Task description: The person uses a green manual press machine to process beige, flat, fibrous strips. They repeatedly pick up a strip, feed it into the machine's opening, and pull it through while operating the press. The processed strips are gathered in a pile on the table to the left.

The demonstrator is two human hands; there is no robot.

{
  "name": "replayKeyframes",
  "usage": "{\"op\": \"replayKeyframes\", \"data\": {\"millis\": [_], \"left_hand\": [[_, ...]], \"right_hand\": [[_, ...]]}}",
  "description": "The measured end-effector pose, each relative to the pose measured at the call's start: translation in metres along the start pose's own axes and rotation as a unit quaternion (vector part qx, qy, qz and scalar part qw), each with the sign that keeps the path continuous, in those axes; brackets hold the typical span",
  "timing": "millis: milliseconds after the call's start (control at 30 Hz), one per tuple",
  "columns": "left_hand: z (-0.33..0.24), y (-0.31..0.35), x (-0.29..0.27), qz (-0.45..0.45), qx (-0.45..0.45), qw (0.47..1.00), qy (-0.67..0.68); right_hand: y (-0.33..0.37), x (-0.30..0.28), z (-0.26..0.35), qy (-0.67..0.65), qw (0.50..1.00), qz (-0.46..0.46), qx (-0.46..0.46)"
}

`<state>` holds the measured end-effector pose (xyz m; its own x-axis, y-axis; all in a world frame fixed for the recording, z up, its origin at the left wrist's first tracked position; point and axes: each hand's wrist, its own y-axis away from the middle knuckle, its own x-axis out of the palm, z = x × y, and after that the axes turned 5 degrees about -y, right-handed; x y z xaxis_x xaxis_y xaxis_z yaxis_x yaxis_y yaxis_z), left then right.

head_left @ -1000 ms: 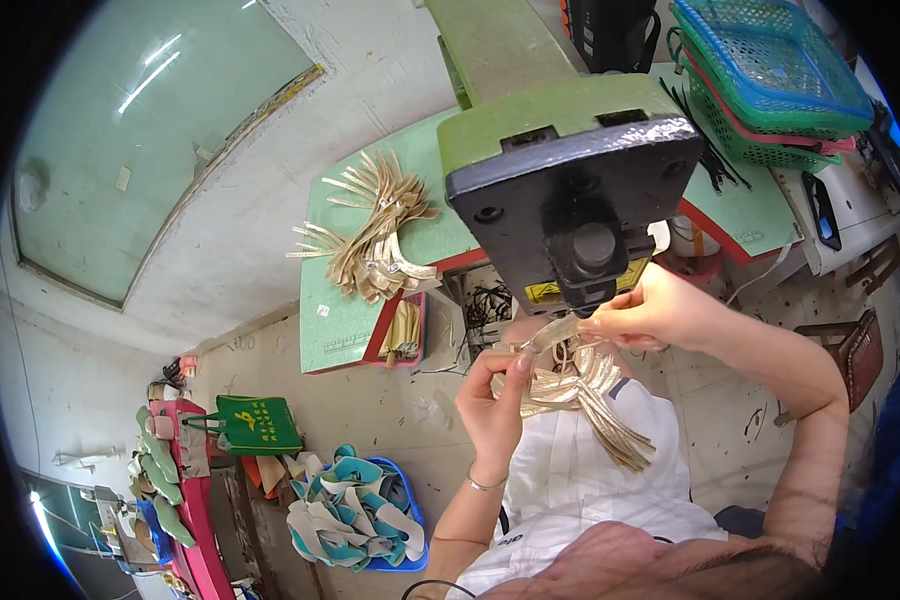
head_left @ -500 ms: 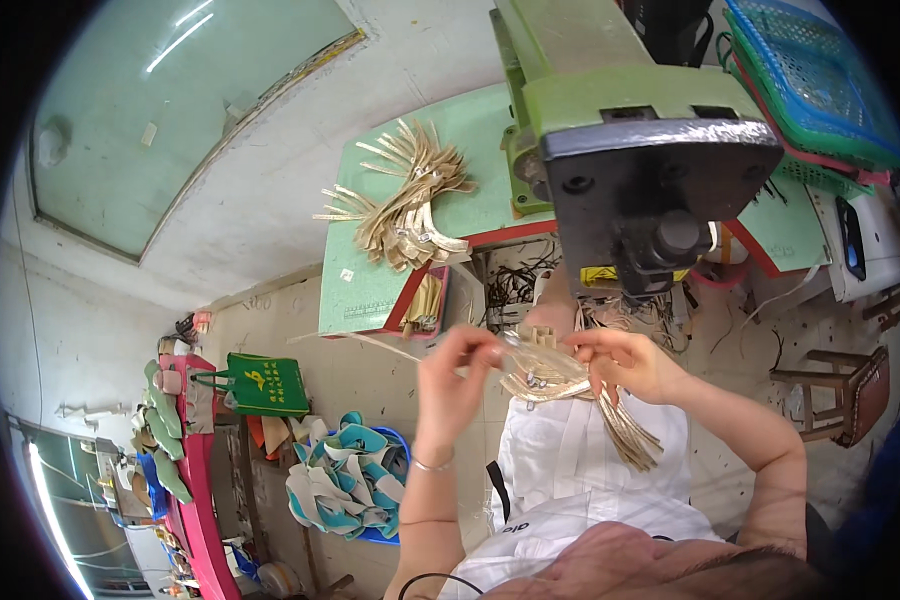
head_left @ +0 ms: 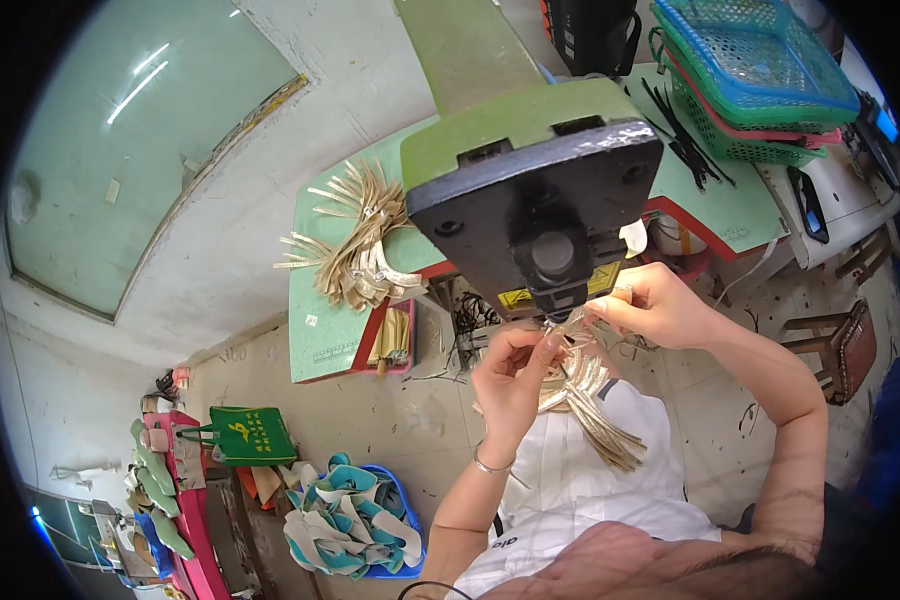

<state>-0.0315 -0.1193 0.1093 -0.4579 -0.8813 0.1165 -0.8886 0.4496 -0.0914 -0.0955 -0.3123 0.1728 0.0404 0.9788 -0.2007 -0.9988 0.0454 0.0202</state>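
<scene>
From where I am standing, the left hand [head_left: 510, 388] and right hand [head_left: 662, 308] are both pinching a gold strap [head_left: 573, 323], which is lying between them with its long axis running crosswise, neither hand being clearly nearer the machine head [head_left: 530, 195] just beyond.

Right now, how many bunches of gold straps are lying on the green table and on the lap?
2: one bunch on the green table, left of the machine, and another bunch on the lap. The left hand and right hand may hide some straps.
</scene>
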Motion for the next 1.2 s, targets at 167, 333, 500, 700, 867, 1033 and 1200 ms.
{"op": "replayKeyframes", "data": {"millis": [167,333,500,700,867,1033,1200], "left_hand": [[-0.006,-0.002,-0.006,0.032,-0.047,0.998,0.04],[0.001,-0.002,-0.014,0.071,-0.108,0.983,0.13],[-0.001,0.0,-0.013,0.073,-0.172,0.961,0.204],[-0.003,-0.001,-0.016,0.069,-0.162,0.966,0.189],[-0.005,0.003,-0.036,0.026,-0.125,0.983,0.133],[-0.033,-0.013,-0.091,-0.16,0.08,0.972,-0.149],[-0.092,-0.128,-0.164,-0.295,0.292,0.759,-0.502]], "right_hand": [[0.0,0.004,0.001,-0.002,1.0,-0.011,0.018],[-0.002,0.009,0.004,-0.023,0.999,-0.012,0.033],[-0.005,0.01,0.002,-0.066,0.997,-0.002,0.03],[-0.005,0.012,-0.002,-0.058,0.997,0.002,0.048],[-0.005,0.026,-0.009,-0.011,1.0,-0.012,0.0],[-0.006,0.032,-0.04,0.026,0.998,0.052,0.007],[-0.004,0.089,-0.134,0.215,0.969,0.102,-0.069]]}}
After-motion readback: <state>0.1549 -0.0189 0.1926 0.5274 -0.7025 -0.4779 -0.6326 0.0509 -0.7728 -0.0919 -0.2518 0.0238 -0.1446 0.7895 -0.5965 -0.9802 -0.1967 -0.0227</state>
